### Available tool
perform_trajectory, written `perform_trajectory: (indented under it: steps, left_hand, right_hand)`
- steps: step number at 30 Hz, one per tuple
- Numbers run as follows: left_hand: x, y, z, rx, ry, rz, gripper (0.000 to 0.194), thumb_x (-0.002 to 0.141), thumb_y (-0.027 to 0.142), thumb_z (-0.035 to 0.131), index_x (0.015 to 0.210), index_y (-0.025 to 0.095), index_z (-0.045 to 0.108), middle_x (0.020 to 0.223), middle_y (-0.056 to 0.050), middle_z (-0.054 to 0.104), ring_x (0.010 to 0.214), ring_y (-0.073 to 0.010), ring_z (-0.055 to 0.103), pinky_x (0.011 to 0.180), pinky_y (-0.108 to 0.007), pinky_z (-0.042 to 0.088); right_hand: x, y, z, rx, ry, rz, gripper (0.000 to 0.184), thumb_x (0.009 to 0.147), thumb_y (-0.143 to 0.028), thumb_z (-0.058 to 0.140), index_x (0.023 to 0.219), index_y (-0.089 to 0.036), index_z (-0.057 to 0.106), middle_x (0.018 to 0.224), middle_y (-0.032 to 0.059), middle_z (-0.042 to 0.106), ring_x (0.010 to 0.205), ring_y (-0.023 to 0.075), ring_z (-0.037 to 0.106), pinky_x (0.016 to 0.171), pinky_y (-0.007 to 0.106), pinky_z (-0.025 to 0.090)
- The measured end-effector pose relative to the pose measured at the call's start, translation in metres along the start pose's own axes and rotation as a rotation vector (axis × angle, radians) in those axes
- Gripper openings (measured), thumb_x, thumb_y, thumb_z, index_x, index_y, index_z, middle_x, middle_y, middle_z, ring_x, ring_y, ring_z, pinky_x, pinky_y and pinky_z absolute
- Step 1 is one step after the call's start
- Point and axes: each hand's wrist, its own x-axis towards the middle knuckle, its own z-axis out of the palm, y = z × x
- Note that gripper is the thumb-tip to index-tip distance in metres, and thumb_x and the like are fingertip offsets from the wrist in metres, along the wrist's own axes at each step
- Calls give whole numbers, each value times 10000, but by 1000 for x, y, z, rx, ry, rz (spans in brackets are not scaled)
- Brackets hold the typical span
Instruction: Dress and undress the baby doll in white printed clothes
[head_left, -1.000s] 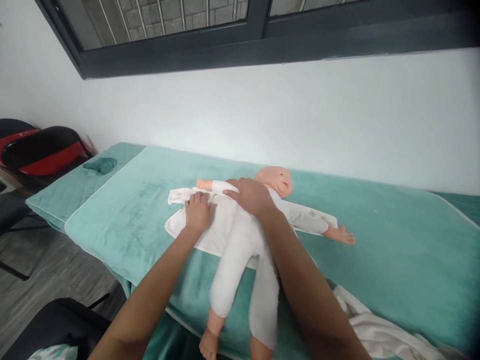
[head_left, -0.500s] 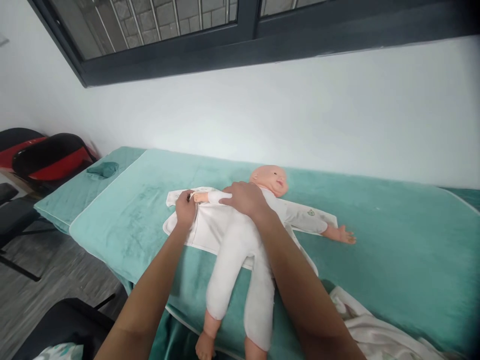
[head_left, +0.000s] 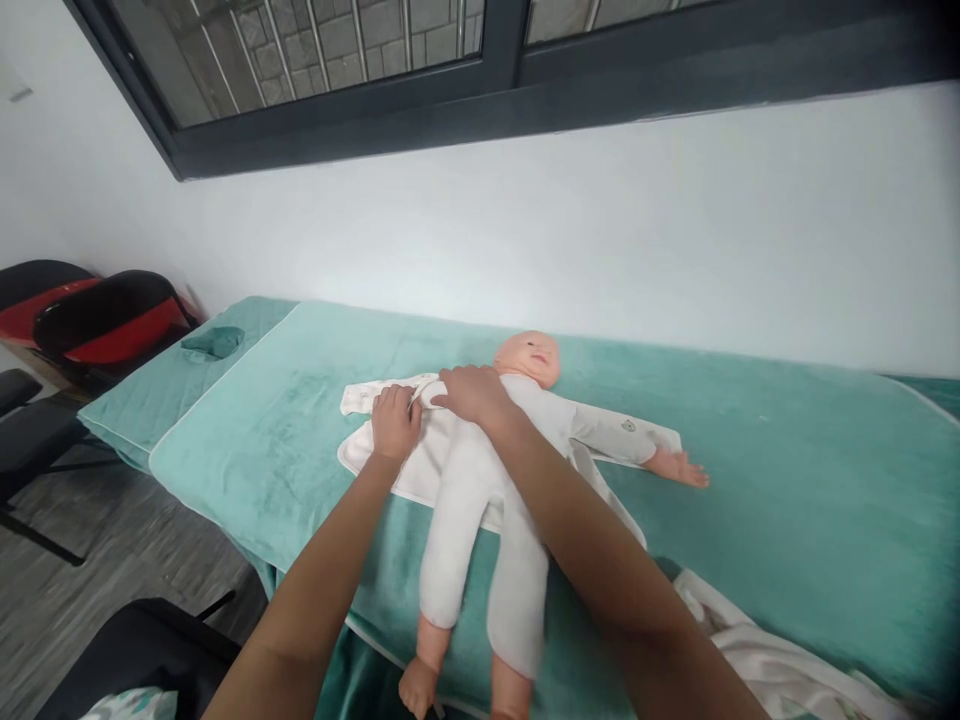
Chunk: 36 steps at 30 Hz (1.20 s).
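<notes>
Passing black-and-red chairs [head_left: 124, 330] at the far left, then coming to a green-covered bed [head_left: 262, 420] along the white wall [head_left: 712, 230]. Finding an open white jacket [head_left: 420, 470] spread on it, with a printed sleeve [head_left: 360, 399] reaching leftward. Curling the left hand [head_left: 396, 422] over fabric beside that sleeve, near the end of one sideways-lying doll arm [head_left: 433, 394]; not being able to tell pinching cloth from gripping the hidden end of that arm. Closing the right hand [head_left: 474, 395] around the upper part of the same arm. Finding the doll [head_left: 478, 462] lying face up on the jacket, under the right forearm, with bare head [head_left: 528, 358] toward the wall and the other arm outstretched rightward along a second sleeve [head_left: 664, 437].

Probably dealing with a light body, softly padded in trunk and thighs, firmer and smoother at head and feet; judging upper arm or wrist a safer hold than small fingers. Likely handling limp, easily bunching jacket cloth, best taken at cuff or front edge. Ending at a crumpled pale cloth [head_left: 787, 650], lower right.
</notes>
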Motion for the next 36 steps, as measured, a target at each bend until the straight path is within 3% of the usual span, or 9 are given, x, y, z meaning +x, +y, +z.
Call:
perform_trajectory:
  steps: [3,5,9,12,17,21,28,31,36]
  left_hand:
    - [-2,0,1,28,19,62,198,972,228,474,1075,188,638,1031,-123,646,1001,-280,567,862,-407,424]
    - [-2,0,0,38,36,96,187,971,242,494,1069,194,646,1042,-120,640,996,-274,570,850,-400,429]
    - [-3,0,-2,7,89,84,180,965,305,542,1071,199,642,1086,-114,641,1034,-266,578,889,-399,438]
    - [-2,-1,-3,-26,97,45,188,972,331,541,1075,200,628,1089,-107,655,1046,-265,579,899,-399,437]
    - [-1,-1,-4,17,76,-18,255,1020,365,440,1009,195,630,1017,-119,665,989,-280,572,863,-414,421]
    - [0,-1,-5,9,62,-25,314,1048,345,352,1013,193,625,998,-124,662,965,-279,568,859,-415,414]
    - [0,-2,-4,25,20,-26,374,1064,361,280,1027,196,614,980,-125,649,936,-274,585,825,-403,405]
    - [0,-2,-4,18,16,-41,395,1068,370,256,1027,195,608,971,-119,650,901,-271,586,802,-400,406]
    - [0,-1,-6,-19,4,-41,401,1068,395,247,1024,210,600,951,-100,643,877,-256,589,784,-378,417]
  right_hand:
    - [13,-18,3,13,-40,39,404,931,-441,610,1189,-129,616,1133,187,711,1042,324,661,869,412,430]
    - [9,-23,3,18,3,42,384,940,-401,599,1197,-116,598,1147,186,701,1066,321,647,892,408,426]
    - [-27,-2,0,200,347,48,307,1003,-344,467,1217,-165,597,1211,141,677,1129,264,601,928,349,413]
    - [-61,39,2,368,575,230,336,1030,-329,359,1189,-202,626,1192,105,688,1091,225,608,876,302,410]
    - [-100,94,16,432,415,688,411,1005,-470,412,1299,-253,599,932,82,730,917,264,656,773,325,414]
    - [-114,95,22,357,298,865,505,1002,-556,373,1325,-225,574,1055,158,720,1032,336,669,851,422,462]
    - [-126,75,19,251,129,668,566,1043,-514,216,1355,-178,547,1009,207,716,998,374,689,858,515,477]
    - [-125,73,25,324,201,609,581,1039,-509,236,1462,-188,470,1015,201,720,990,370,684,864,501,479]
    - [-117,74,45,806,374,476,651,998,-542,348,1545,-192,373,1056,128,717,965,304,668,881,432,493]
